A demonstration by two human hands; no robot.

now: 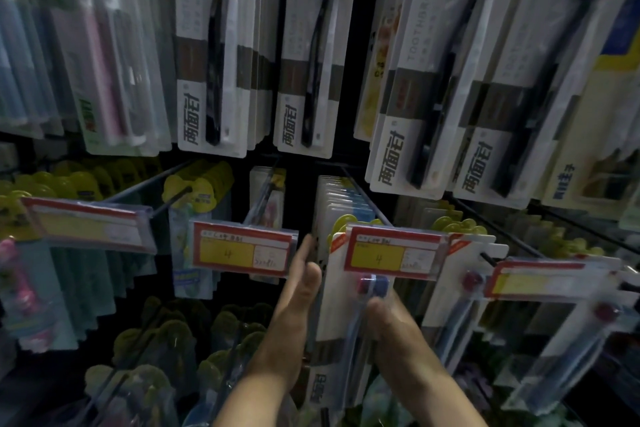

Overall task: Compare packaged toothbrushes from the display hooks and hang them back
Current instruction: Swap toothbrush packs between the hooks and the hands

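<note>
Both hands are up at the middle row of the rack, on one packaged toothbrush (341,319) that sits just under a red and yellow price tag (391,250). The right hand (394,322) grips the pack, thumb pressed on its clear front below the brush head. The left hand (299,295) lies along its left edge, fingers fairly straight. More white packs (311,55) hang on the hooks above

This is a shop: packaged toothbrushes (213,45) hang in rows on hooks (367,199), with red and yellow price tags (242,248).
</note>
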